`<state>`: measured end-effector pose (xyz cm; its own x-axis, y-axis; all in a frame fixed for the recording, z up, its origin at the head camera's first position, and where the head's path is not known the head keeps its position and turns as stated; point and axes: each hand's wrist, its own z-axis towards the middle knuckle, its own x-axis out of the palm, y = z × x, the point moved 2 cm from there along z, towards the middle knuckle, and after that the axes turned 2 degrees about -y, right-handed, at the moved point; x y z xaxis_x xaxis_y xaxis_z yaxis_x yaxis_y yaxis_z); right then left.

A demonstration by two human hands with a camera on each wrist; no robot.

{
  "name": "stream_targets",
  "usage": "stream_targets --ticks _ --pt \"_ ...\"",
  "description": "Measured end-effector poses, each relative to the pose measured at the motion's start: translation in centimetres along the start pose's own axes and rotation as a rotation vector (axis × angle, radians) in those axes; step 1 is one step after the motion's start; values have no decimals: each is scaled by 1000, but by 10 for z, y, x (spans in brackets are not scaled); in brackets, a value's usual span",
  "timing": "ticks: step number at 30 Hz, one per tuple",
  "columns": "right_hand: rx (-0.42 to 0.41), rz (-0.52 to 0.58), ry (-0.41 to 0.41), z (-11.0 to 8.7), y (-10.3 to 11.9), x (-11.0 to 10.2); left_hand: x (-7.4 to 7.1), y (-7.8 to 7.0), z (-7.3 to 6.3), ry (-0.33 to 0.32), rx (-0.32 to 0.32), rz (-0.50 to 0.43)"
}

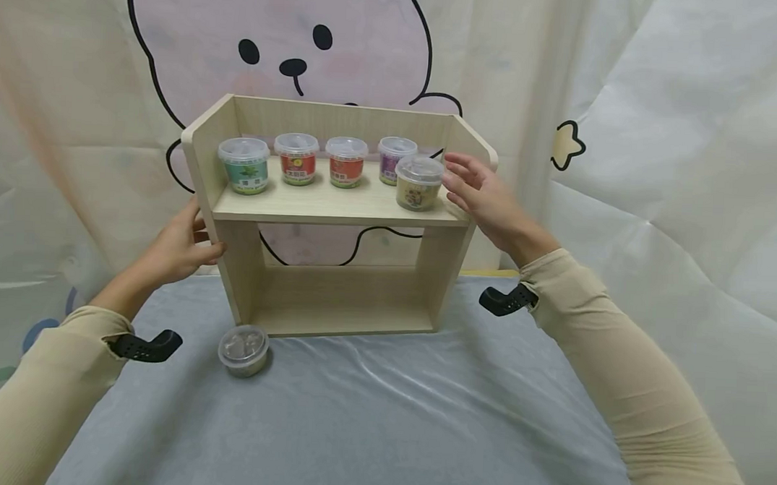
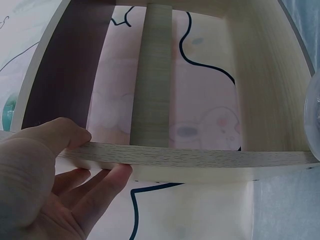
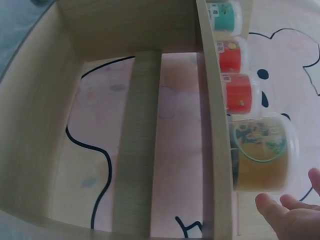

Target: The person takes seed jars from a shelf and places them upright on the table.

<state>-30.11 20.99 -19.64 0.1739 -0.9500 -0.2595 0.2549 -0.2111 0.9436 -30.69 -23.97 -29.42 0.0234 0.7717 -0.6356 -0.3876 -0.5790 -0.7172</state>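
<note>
A pale wooden two-tier shelf (image 1: 338, 210) stands on the cloth. My left hand (image 1: 178, 244) grips its left side panel, thumb over the front edge and fingers on the outer face, as the left wrist view shows. Beside a yellow cup with a clear lid (image 1: 418, 193) at the right end of the upper board, my right hand (image 1: 478, 199) has its fingers loosely extended. In the right wrist view its fingertips (image 3: 270, 206) are close to that cup (image 3: 262, 172). Along the same board stand a teal cup (image 1: 246, 172), two red cups (image 1: 298, 168) and a purple cup (image 1: 392, 167).
Another clear-lidded cup (image 1: 243, 350) sits on the grey-blue cloth (image 1: 381, 416), by the shelf's front left corner. Behind the shelf hangs a pale curtain (image 1: 500, 74) with a cartoon bear drawing. Black straps (image 1: 144, 346) are on both wrists.
</note>
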Motion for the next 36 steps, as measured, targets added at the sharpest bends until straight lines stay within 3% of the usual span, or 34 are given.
stream_targets --ticks 6,14,29,36 --pt "75 -1 -6 16 -5 9 0 2 1 -1 14 6" --pt "104 64 -7 34 -17 14 -1 4 1 8 -4 -10" --pt "93 -95 11 38 -19 11 -1 4 2 3 11 -12" --pt "93 -83 -7 39 -18 12 0 4 2 13 4 -25"
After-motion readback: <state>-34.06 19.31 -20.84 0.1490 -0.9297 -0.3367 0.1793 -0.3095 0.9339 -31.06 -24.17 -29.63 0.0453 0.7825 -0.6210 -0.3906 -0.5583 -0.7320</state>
